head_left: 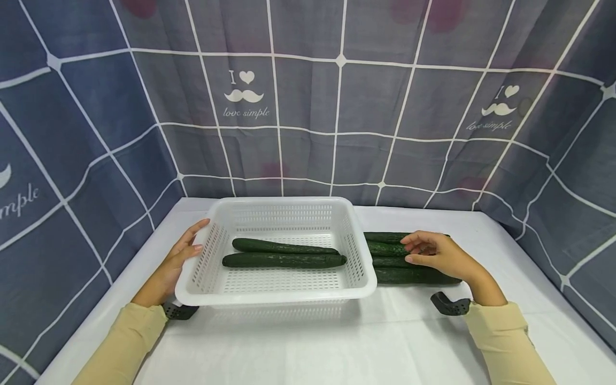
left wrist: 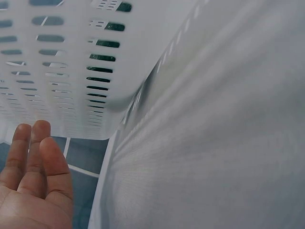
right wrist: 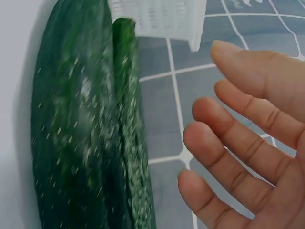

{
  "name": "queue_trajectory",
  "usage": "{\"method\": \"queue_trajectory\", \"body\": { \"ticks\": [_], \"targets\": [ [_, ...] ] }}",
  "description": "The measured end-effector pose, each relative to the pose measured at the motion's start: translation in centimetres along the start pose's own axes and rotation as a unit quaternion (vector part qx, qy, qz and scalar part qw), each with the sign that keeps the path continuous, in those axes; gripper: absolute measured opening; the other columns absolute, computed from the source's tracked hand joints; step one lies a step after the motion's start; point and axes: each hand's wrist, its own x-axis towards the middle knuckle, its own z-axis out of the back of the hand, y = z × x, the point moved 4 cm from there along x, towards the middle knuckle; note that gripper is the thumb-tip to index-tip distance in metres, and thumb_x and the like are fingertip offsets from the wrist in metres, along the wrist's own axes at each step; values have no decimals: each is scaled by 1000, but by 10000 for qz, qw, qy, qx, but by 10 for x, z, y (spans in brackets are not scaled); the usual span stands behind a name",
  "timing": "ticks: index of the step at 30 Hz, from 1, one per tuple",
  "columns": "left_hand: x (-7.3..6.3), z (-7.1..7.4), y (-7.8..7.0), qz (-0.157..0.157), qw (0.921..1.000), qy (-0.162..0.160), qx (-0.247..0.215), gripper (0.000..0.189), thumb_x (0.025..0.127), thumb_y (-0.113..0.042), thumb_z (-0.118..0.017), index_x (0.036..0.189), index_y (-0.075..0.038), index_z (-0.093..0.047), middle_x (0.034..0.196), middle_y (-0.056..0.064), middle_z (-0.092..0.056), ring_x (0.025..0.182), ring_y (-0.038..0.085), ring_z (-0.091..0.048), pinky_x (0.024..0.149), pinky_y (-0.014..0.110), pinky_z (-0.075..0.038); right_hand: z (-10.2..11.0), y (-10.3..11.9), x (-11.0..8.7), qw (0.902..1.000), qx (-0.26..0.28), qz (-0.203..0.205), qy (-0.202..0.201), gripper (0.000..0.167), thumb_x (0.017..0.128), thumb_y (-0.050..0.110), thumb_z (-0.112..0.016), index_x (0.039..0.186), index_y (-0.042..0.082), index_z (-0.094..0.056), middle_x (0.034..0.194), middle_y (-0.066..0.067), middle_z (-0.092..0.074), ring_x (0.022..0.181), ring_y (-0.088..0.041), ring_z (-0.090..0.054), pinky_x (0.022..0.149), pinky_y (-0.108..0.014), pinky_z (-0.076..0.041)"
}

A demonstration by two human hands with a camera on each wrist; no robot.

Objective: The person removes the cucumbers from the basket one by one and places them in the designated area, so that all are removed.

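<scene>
A white slotted plastic basket (head_left: 276, 295) stands on the table with two cucumbers (head_left: 284, 260) lying side by side on its floor. My left hand (head_left: 174, 262) is at the basket's left side, its fingertips at the rim. In the left wrist view, the fingers of the left hand (left wrist: 35, 176) are extended beside the slotted outer wall (left wrist: 57, 71). To the right of the basket, several dark green cucumbers (head_left: 392, 275) lie in a row on the table. Over them hovers my right hand (head_left: 435, 254), loosely bent fingers holding nothing; the right wrist view shows a gap between it and the cucumbers (right wrist: 76, 119).
A white cloth (head_left: 308, 347) covers the table. Grey-blue curtains (head_left: 308, 107) with white grid lines hang behind it and along both sides. A black wrist device (head_left: 449, 305) sits at each sleeve cuff.
</scene>
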Motion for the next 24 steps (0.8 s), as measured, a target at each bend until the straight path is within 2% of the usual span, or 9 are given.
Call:
{"method": "queue_trajectory", "body": {
  "ticks": [3,7,14,18,24],
  "targets": [
    [0,0,0,2,10000,-4,24,58,110,-13,-40,156,-47,-44,150,-11,-45,124,12,-53,90,37,-54,-1,6,3,9990,396,182,31,32,95,-5,-78,124,-12,-68,111,-5,-74,96,-6,-68,83,-21,-56],
    [1,0,0,9,10000,3,-30,57,109,-14,-41,156,-48,-45,150,-11,-45,124,12,-53,90,38,-54,-3,12,10,9956,877,229,221,29,97,-5,-75,123,-14,-67,111,3,-75,98,-9,-71,85,-23,-58],
    [1,1,0,-100,9999,45,-15,58,109,-13,-41,156,-47,-45,150,-11,-46,124,11,-54,89,37,-54,-7,24,25,9840,1427,258,1030,32,100,-2,-72,128,-14,-64,121,0,-75,112,-15,-72,94,-27,-58],
    [1,0,-1,-200,9998,78,-46,58,109,-12,-40,155,-46,-46,147,-11,-49,122,11,-55,88,35,-55,-9,31,32,9752,1596,383,1487,34,100,-4,-70,131,-16,-62,123,0,-75,110,-13,-72,95,-27,-58],
    [1,-1,-2,-225,9996,99,-138,57,109,-12,-40,154,-46,-47,146,-11,-50,120,11,-56,88,35,-56,-11,41,43,9696,1654,492,1733,36,100,-4,-69,133,-17,-60,122,-3,-74,105,-15,-72,94,-28,-58]
  ]
}}
